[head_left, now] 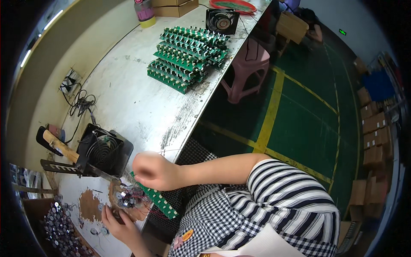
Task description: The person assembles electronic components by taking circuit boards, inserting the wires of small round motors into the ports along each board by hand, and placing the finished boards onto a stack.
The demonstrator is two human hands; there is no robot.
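Observation:
My right hand (153,171) is curled into a blurred fist above a green circuit board strip (160,200). What its fingers hold is hidden; a thin wire shows beside the fist. My left hand (121,226) rests low on the worn bench, its fingers somewhat apart. Its fingertips are near a cluster of small round metal parts (127,198) with red wires, close to the board's left edge. A wooden-handled tool (62,147), apparently a soldering iron, slants down toward that cluster, beside a black fan (102,150).
Many small round parts (64,231) lie heaped at the lower left. Stacked green circuit boards (186,55) stand farther along the bench, near a second fan (222,21) and a bottle (144,13). A pink stool (248,68) stands beyond the bench edge; a person (314,28) is farther back.

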